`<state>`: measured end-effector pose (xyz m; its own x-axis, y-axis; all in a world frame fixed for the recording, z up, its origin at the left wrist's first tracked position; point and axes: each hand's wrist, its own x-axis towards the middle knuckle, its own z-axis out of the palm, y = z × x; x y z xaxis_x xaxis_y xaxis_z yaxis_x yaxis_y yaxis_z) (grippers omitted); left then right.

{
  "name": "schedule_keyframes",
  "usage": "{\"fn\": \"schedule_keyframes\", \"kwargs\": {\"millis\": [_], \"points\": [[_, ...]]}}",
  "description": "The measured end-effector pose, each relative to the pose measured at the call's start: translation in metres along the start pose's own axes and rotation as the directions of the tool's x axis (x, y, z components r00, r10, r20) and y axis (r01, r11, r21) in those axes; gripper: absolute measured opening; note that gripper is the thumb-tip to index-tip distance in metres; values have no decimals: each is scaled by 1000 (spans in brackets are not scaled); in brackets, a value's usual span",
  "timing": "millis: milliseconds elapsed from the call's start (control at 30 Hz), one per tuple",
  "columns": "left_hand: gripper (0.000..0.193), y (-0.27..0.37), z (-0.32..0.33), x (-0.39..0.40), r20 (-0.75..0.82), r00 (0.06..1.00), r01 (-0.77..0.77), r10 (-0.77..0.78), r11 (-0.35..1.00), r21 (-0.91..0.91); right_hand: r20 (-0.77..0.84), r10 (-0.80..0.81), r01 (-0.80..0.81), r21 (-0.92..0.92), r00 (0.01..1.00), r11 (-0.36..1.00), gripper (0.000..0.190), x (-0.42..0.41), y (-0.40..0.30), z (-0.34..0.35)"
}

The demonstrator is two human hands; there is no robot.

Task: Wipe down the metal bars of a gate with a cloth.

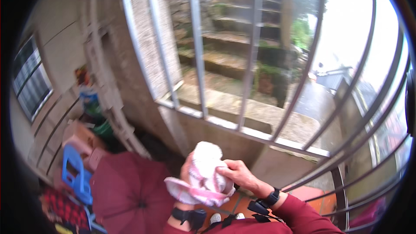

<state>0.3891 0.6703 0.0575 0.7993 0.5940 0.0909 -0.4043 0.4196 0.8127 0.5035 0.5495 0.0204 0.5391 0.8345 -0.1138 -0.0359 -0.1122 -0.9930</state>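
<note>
A white cloth with pink stripes (204, 157), probably a towel, is bunched up in front of my body between both hands. My right hand (240, 174) pinches its right side, thumb and fingers closed on the fabric. Most of my left hand (186, 169) is hidden behind the cloth, which rests over it and is held from the left. One fold of the fabric hangs out to the left above my left wrist. Dark straps with small devices are on both wrists.
An open maroon umbrella (133, 191) stands left of my hands. Beyond it are a blue plastic chair (76, 172) and cardboard boxes (83, 136). Metal bars (250, 61) rise ahead and curve round the right side, with stone steps (227, 55) outside. Orange tiles (232, 201) lie below.
</note>
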Motion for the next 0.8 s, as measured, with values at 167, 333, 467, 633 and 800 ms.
{"fn": "schedule_keyframes", "kwargs": {"millis": [167, 333, 467, 633, 800], "points": [[35, -21, -98, 12, 38, 987, 155, -154, 988, -24, -172, -239, 255, 73, 956, 964, 30, 3, -22, -18], [45, -49, -117, -3, -132, 980, 172, -152, 972, 159, -226, -357, 394, 146, 906, 908, 26, -7, -69, -11], [122, -45, -42, 11, 245, 958, -211, 152, 949, 236, -98, -401, 403, -5, 911, 915, 21, 4, -59, -2], [102, -67, -41, 16, 517, 841, -385, 159, 847, 366, 93, -465, 473, -122, 881, 872, 26, -1, -87, 10], [78, -63, -24, 17, 231, 962, 196, -148, 959, -203, 57, -599, 485, -649, 799, 586, 18, -16, -112, -21]]}}
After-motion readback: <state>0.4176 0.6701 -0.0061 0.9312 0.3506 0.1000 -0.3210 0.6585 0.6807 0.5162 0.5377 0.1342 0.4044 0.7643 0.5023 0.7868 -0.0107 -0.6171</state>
